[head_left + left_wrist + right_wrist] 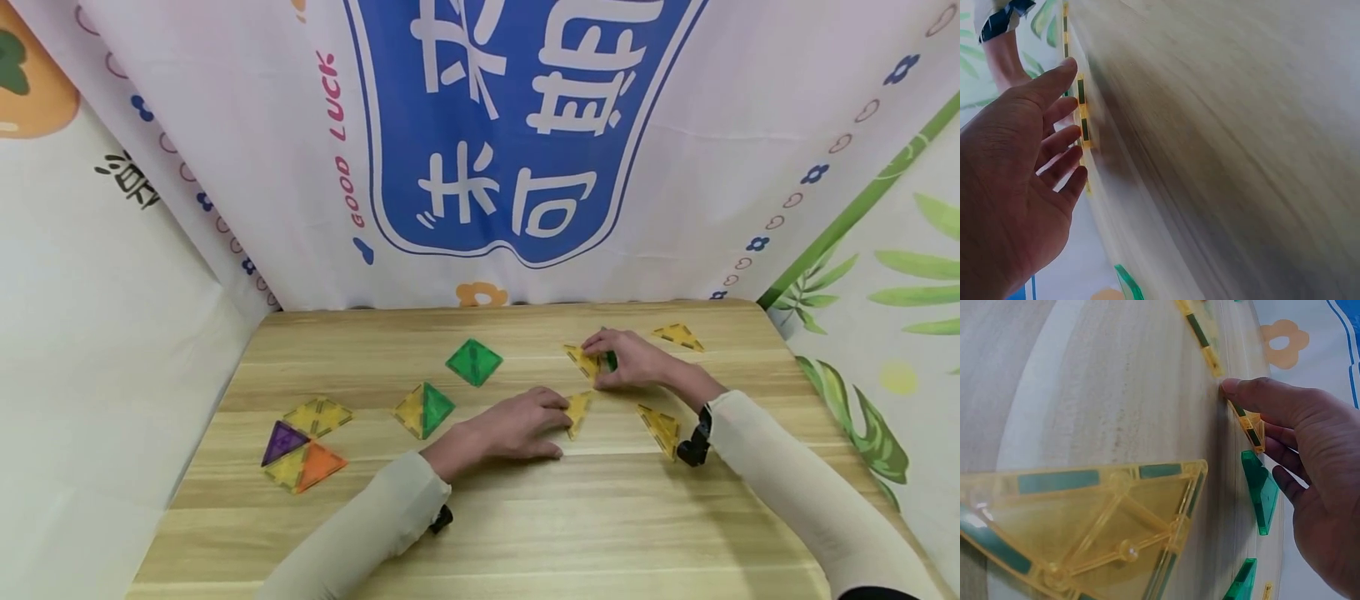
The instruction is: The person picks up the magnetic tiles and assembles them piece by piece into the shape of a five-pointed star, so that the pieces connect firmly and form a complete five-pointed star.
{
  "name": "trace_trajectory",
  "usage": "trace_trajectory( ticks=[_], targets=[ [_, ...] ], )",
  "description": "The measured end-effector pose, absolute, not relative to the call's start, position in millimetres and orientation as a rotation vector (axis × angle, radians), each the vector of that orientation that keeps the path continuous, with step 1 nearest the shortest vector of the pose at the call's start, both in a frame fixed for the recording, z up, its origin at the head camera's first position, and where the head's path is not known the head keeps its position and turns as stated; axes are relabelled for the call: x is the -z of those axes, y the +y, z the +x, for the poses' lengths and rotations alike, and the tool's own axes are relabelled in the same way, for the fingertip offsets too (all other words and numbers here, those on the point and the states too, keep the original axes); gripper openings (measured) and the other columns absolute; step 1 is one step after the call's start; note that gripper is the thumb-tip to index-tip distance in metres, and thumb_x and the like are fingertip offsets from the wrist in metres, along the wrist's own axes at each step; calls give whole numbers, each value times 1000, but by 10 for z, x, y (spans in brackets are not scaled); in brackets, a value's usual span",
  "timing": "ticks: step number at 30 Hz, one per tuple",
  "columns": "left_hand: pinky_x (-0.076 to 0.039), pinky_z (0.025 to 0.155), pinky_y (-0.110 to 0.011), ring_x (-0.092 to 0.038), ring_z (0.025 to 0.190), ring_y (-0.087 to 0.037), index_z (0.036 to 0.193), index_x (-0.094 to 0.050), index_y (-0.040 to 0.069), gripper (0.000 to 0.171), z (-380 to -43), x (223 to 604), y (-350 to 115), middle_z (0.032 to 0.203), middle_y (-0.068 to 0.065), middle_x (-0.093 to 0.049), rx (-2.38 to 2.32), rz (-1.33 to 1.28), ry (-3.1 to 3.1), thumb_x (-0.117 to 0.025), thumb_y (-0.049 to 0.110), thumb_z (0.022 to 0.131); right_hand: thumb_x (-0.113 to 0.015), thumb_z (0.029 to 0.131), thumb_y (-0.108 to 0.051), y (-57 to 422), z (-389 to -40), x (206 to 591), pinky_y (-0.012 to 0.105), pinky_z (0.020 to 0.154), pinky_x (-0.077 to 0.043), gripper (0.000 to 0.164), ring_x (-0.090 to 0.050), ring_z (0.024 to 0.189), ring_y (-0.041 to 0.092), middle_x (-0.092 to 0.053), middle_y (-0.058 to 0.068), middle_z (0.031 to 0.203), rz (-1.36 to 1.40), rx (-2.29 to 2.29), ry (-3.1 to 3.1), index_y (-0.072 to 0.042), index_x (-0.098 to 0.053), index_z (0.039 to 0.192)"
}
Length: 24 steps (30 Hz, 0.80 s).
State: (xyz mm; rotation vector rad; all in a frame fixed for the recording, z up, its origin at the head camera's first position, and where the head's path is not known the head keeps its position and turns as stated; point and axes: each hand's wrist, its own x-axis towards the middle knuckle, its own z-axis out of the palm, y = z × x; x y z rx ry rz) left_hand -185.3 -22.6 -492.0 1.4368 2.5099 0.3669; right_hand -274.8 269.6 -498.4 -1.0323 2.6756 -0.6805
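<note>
My right hand pinches a yellow translucent triangle tile between thumb and fingers, at the right of the wooden table. In the right wrist view the tile stands edge-on at the fingertips. Partly covered by that hand is a green triangle tile. My left hand reaches in from the left, its relaxed fingertips at another yellow triangle tile. The left wrist view has its thumb apart from the fingers, which overlap the yellow tile's edge.
Left on the table, purple, orange and yellow tiles form a cluster. A yellow-green diamond and a green diamond lie mid-table. Yellow triangles sit near the right wrist and at the back right. Printed curtains hang behind.
</note>
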Motion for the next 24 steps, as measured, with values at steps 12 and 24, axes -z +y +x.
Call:
trace_trajectory(
  ticks=[12, 24],
  targets=[
    [-52, 107, -32, -58, 129, -19, 131, -73, 15, 47, -1863, 4959, -287, 138, -3, -61, -418, 1294, 2669, -78, 46, 96, -90, 85, -29, 2681, -2666, 4993, 61, 110, -48, 59, -59, 131, 43, -65, 16, 138, -1006, 695, 2721, -1, -71, 133],
    [-52, 108, -32, -59, 129, -22, 131, -73, 12, 56, -1927, 4974, -143, 139, -8, -66, -452, 1171, 2757, -87, 46, 88, -92, 84, -32, 2678, -2571, 4966, 62, 109, -48, 63, -55, 135, 45, -65, 16, 139, -1007, 725, 2743, 1, -71, 134]
  ],
)
